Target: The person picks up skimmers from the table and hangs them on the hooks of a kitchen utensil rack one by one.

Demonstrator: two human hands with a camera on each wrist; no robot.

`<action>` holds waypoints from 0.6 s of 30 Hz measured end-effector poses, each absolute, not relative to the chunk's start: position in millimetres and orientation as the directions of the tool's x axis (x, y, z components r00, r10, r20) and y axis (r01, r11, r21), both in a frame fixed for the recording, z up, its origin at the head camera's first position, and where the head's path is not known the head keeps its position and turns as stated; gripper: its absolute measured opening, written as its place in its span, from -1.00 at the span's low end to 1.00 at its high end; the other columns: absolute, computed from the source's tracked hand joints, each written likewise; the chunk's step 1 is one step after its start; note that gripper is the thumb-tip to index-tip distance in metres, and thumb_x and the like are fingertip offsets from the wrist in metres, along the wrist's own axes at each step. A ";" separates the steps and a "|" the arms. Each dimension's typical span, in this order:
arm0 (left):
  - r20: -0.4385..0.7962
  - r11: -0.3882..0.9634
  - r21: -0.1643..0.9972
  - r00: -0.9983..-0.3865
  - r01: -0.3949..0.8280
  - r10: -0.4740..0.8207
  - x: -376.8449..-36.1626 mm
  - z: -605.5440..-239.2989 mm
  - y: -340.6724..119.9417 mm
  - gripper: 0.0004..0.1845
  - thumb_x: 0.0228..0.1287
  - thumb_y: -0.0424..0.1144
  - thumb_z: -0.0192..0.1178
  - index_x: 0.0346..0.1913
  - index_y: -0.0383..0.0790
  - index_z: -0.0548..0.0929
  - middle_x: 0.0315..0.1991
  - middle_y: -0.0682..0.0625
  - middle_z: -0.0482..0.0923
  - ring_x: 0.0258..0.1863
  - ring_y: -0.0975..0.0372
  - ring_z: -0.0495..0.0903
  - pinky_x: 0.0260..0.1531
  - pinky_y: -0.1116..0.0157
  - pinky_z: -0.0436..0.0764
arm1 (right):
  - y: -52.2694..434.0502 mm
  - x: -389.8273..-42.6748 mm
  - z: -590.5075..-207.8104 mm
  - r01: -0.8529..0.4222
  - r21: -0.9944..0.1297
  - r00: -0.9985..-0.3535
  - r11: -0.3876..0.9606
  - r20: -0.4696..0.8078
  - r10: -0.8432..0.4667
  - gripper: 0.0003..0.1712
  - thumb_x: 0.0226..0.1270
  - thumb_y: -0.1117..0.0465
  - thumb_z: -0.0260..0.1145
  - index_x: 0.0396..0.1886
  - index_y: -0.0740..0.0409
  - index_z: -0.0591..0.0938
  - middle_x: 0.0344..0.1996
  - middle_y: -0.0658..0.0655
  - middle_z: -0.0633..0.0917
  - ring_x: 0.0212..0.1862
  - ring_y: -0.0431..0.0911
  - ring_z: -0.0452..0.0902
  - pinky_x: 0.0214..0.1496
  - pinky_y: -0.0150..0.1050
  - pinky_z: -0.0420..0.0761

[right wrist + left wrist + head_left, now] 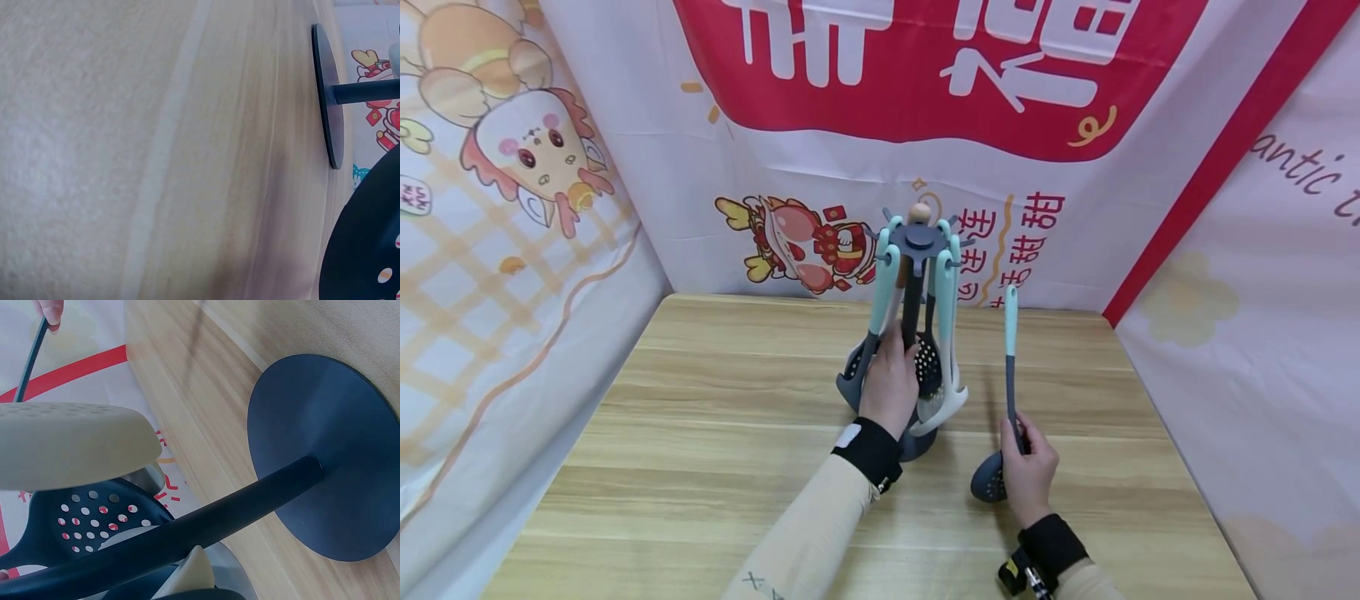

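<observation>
My left hand (891,383) grips the dark pole of a utensil stand (912,302) that stands upright on the table. Mint-handled kitchen utensils hang around its top hub, among them a dark slotted spoon (928,367) and a pale, scoop-like utensil (942,410). The round base (356,512) shows plainly in the left wrist view. To the right of the stand, my right hand (1030,468) pinches the dark shaft of a skimmer (1011,325), mint handle up. Its perforated bowl (353,269) hangs low, partly cut off in the right wrist view.
A wood-grain table (700,433) lies under both hands. Printed cloth (820,158) hangs behind the table's back edge and along both sides.
</observation>
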State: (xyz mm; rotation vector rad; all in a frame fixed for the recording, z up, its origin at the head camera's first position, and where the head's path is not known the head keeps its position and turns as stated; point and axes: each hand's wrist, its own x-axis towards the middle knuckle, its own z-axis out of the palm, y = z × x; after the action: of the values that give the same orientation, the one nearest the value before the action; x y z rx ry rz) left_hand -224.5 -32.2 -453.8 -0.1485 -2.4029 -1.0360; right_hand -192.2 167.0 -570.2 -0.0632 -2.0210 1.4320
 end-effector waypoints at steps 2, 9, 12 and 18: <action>0.500 0.703 0.648 -0.860 0.295 -0.100 -225.2 -454.3 -32.4 -0.60 0.55 -0.28 -0.02 0.33 -0.37 0.29 0.13 -0.27 0.57 0.06 -0.07 0.66 0.03 0.03 0.66 | 166.5 -192.7 -569.7 -0.335 -0.846 -0.772 0.414 0.498 0.395 -0.77 0.27 0.40 0.38 -0.07 0.35 0.71 -0.54 0.08 0.59 -0.55 -0.38 0.35 -0.57 -0.54 0.34; 0.510 0.710 0.639 -0.854 0.296 -0.102 -227.2 -455.8 -32.4 -0.60 0.55 -0.29 -0.01 0.32 -0.34 0.28 0.11 -0.25 0.58 0.05 -0.05 0.67 0.00 0.04 0.68 | 163.7 -192.7 -563.4 -0.423 -0.790 -0.732 0.444 0.587 0.345 -0.79 0.26 0.45 0.36 -0.11 0.40 0.71 -0.54 0.16 0.63 -0.51 -0.42 0.38 -0.51 -0.56 0.38; 0.517 0.713 0.634 -0.850 0.300 -0.102 -227.1 -456.2 -32.4 -0.60 0.54 -0.30 0.00 0.32 -0.35 0.28 0.10 -0.26 0.58 0.03 -0.06 0.68 0.00 0.03 0.68 | 161.3 -191.9 -559.2 -0.441 -0.778 -0.726 0.447 0.602 0.333 -0.80 0.26 0.46 0.36 -0.12 0.41 0.71 -0.53 0.20 0.65 -0.49 -0.43 0.40 -0.49 -0.58 0.39; 0.513 0.714 0.634 -0.853 0.299 -0.098 -226.7 -456.1 -32.4 -0.60 0.54 -0.29 -0.01 0.32 -0.34 0.28 0.10 -0.26 0.58 0.02 -0.06 0.68 -0.01 0.03 0.68 | 153.2 -186.2 -543.8 -0.456 -0.769 -0.710 0.448 0.618 0.338 -0.78 0.19 0.57 0.34 -0.14 0.51 0.68 -0.55 0.28 0.63 -0.50 -0.45 0.36 -0.50 -0.60 0.35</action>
State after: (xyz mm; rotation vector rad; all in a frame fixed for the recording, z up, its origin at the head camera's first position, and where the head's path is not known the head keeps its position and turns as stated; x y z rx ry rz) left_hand -226.7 -32.4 -456.1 -0.1528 -2.3951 -1.0108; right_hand -186.2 153.2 -543.8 0.0991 -1.9461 1.3390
